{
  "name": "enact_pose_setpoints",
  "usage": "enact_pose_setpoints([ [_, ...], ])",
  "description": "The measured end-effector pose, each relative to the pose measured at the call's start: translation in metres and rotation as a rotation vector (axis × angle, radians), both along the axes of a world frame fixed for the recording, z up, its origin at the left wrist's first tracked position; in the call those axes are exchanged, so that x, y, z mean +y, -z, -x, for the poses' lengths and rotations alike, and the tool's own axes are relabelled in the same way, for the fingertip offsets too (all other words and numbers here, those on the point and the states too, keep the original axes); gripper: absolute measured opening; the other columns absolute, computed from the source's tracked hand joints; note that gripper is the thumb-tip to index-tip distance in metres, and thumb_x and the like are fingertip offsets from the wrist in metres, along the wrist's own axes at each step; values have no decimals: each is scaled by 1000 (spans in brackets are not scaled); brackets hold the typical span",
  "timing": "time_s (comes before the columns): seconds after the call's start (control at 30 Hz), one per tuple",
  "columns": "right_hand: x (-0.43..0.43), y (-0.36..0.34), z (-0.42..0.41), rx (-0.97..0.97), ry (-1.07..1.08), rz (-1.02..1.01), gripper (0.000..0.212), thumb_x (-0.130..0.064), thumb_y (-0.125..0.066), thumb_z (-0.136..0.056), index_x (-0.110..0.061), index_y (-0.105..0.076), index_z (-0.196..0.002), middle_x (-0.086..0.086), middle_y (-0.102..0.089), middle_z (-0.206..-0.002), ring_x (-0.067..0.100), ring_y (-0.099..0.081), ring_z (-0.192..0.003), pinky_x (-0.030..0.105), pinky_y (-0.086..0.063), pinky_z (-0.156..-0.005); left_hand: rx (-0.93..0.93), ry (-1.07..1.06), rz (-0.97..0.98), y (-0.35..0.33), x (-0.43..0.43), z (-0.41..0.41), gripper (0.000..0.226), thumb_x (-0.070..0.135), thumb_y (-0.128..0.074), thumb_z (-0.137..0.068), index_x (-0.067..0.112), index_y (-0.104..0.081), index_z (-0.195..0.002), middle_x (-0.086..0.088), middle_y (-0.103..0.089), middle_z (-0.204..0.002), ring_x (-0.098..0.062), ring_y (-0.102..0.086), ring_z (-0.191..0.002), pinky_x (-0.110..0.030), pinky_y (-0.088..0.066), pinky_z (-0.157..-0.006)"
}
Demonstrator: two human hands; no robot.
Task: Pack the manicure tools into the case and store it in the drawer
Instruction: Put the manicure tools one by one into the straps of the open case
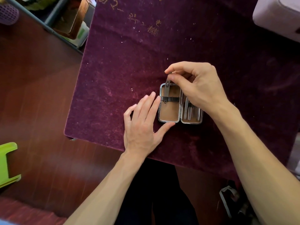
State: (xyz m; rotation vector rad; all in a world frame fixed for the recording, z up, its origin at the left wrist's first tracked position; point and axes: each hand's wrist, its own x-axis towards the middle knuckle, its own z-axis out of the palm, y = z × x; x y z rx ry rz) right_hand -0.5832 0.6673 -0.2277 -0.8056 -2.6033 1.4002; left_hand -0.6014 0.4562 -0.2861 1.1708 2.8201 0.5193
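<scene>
R hand [199, 88] pinches clipper [166, 88]; cloth script [152, 28] illegible.

The right hand [199, 86] hides the top of the nail clipper [166, 89] and the upper right half of the case [168, 112]. A pale box [279, 15] runs off the top-right corner.

A purple velvet cloth [129, 78] with gold stitching lies spread in the middle. A green stool [7, 164] stands on the wooden floor [40, 95] near left; a pale box [279, 15] sits far right.
</scene>
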Motion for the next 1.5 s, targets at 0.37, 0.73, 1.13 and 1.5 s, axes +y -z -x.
enact_pose_setpoints([
  [0.37, -5, 0, -5, -21, -29, -39, 13, -21, -74, -100, -26, -83, -108, -14, -76, -86, -3, -71, -78, 7, -51, -73, 33, 4, 3, 3, -1, 0, 76, 71, -54, -95, 21, -51, -151, 4, -47, -160, -13, -43, -148, -37, -30, -117],
  [0.73, -10, -1, -11, -35, -36, -35, 13, -21, -72, -101, -26, -83, -108, -11, -78, -90, -1, -72, -85, 10, -53, -76, 48, 12, -3, 1, 0, -1, 74, 70, -55, -96, 19, -52, -150, 2, -49, -158, -15, -46, -147, -40, -35, -115],
  [1.13, -19, -5, -17, -12, -16, -95, 14, -20, -72, -102, -21, -83, -111, -4, -82, -94, 9, -75, -83, 9, -52, -72, 58, 14, 7, 3, -1, -2, 74, 69, -55, -96, 19, -52, -151, 2, -49, -158, -15, -45, -147, -40, -34, -115],
  [1.5, -38, -10, -34, 52, -50, -210, 13, -18, -81, -94, -14, -86, -106, 4, -84, -102, 25, -78, -92, 44, -62, -84, 56, 16, -7, 5, -2, -2, 73, 68, -56, -96, 20, -51, -151, 3, -48, -159, -14, -45, -147, -40, -35, -114],
])
